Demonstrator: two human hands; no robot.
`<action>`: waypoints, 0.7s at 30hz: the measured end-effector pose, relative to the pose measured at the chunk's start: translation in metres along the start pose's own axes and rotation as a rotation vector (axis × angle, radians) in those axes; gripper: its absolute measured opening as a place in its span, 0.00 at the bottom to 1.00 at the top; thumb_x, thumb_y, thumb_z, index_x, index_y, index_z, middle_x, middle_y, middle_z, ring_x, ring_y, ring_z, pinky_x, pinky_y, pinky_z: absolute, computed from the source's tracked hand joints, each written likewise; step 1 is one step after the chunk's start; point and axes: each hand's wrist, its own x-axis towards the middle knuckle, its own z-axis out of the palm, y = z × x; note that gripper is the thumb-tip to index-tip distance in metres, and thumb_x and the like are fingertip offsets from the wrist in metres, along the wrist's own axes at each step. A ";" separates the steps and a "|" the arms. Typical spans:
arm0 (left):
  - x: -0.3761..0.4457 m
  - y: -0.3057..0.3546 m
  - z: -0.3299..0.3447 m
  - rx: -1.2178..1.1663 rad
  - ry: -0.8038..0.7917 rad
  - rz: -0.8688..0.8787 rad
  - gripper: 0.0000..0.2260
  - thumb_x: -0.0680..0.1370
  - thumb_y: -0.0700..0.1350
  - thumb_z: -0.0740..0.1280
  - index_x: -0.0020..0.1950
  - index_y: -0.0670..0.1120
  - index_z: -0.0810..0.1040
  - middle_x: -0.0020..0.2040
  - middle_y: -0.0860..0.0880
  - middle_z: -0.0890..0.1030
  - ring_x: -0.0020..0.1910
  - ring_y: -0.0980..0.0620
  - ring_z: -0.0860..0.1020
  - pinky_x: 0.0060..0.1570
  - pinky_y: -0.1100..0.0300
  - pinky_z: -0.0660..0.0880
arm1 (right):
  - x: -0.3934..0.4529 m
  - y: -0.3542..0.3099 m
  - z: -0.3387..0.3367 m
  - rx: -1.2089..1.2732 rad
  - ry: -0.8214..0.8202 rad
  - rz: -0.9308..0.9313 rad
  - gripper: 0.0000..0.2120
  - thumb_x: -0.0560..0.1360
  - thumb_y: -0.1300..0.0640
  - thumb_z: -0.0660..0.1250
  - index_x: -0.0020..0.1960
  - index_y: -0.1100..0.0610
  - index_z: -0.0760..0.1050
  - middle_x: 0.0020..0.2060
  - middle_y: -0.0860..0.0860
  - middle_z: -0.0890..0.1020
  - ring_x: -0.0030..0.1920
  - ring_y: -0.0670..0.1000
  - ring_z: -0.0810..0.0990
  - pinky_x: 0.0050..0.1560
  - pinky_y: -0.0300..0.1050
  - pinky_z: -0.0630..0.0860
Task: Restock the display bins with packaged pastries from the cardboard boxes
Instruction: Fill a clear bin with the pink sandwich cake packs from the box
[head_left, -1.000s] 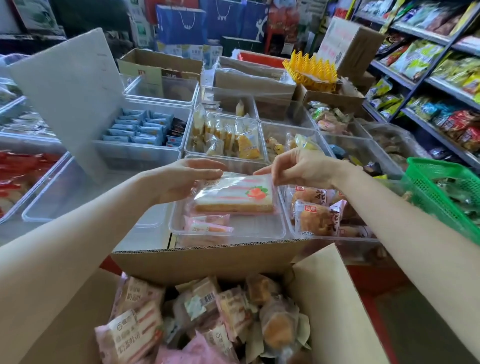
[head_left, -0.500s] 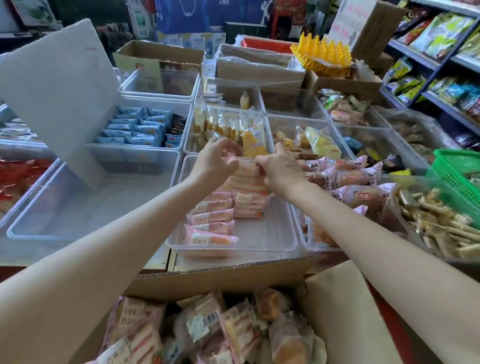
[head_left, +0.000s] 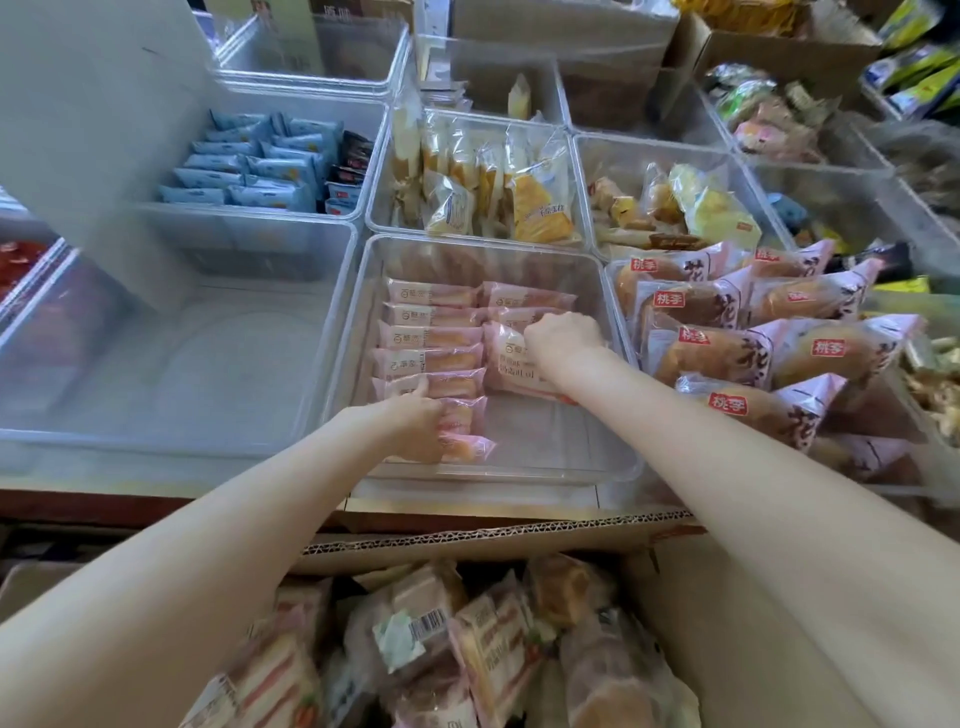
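A clear display bin (head_left: 545, 447) in the middle holds pink pastry packets (head_left: 431, 338) in two rows. My left hand (head_left: 415, 423) is at the near end of the left row, thumb on top, fingers round the nearest pink packets (head_left: 465, 431). My right hand (head_left: 563, 338) is curled over a larger pink packet (head_left: 506, 364) lying at the near end of the right row. Below, the open cardboard box (head_left: 493, 535) is full of mixed wrapped pastries (head_left: 493, 654).
An empty clear bin (head_left: 208, 374) lies to the left, with a white board (head_left: 88, 130) leaning over it. Purple-wrapped buns (head_left: 727, 348) fill the bin on the right. Behind are bins of yellow cakes (head_left: 483, 182) and blue packets (head_left: 260, 166).
Both hands came down from the far end of the bin. The right hand has set a packet down in the right row; the left hand moved to the near end of the left row. The camera moved closer.
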 end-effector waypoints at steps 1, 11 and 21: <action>0.002 -0.002 0.000 -0.006 0.010 -0.001 0.24 0.79 0.47 0.59 0.74 0.47 0.59 0.75 0.37 0.48 0.72 0.40 0.60 0.69 0.51 0.63 | 0.002 0.000 0.005 0.026 -0.016 -0.002 0.16 0.75 0.66 0.61 0.62 0.58 0.75 0.60 0.57 0.78 0.59 0.59 0.78 0.49 0.47 0.73; 0.001 -0.013 -0.008 -0.078 0.099 0.015 0.17 0.78 0.43 0.62 0.66 0.43 0.71 0.64 0.44 0.73 0.61 0.46 0.73 0.56 0.59 0.70 | -0.001 -0.004 0.025 0.402 -0.100 0.061 0.19 0.76 0.67 0.57 0.67 0.62 0.64 0.65 0.62 0.66 0.62 0.66 0.71 0.62 0.60 0.69; -0.082 0.035 -0.008 -0.270 0.880 0.605 0.10 0.74 0.36 0.60 0.46 0.41 0.80 0.49 0.45 0.80 0.42 0.47 0.77 0.45 0.55 0.75 | -0.135 0.022 -0.077 0.915 0.108 -0.193 0.07 0.77 0.60 0.64 0.47 0.60 0.80 0.39 0.50 0.82 0.38 0.48 0.81 0.45 0.39 0.77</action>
